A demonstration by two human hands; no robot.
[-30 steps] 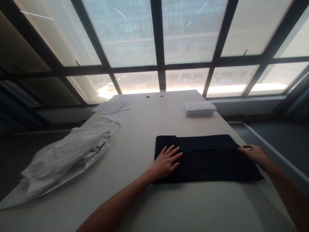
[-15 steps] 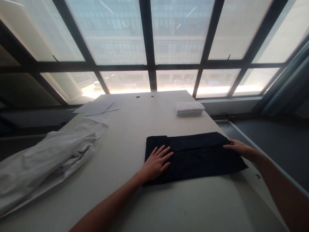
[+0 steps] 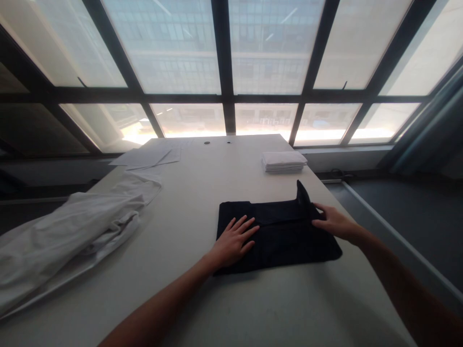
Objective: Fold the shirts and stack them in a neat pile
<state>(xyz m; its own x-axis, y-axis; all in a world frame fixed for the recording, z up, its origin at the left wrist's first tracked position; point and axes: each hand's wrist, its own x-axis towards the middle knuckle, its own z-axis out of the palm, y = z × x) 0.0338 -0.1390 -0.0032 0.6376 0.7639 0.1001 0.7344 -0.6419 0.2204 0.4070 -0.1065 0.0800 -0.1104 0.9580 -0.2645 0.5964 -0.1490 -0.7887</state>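
Observation:
A dark navy cloth (image 3: 278, 241), folded into a flat rectangle, lies on the white table (image 3: 188, 202). What garment or cloth it is, I cannot tell. My left hand (image 3: 233, 243) rests flat on its left part with the fingers spread. At the right end, my right hand (image 3: 329, 221) grips the cloth's edge between thumb and fingers. That end is lifted and bent leftward, and its far corner stands up off the table. Some of the right fingers are hidden behind the raised fold.
A neat stack of folded white cloths (image 3: 284, 162) sits toward the table's right edge. On the left lie a rumpled white cloth (image 3: 83, 226) and several sheets of paper (image 3: 148, 156). Large windows rise behind the table, with a curtain (image 3: 427, 120) at right.
My right hand has moved left, bringing the cloth's right end up and inward. The left hand stays in place on the cloth.

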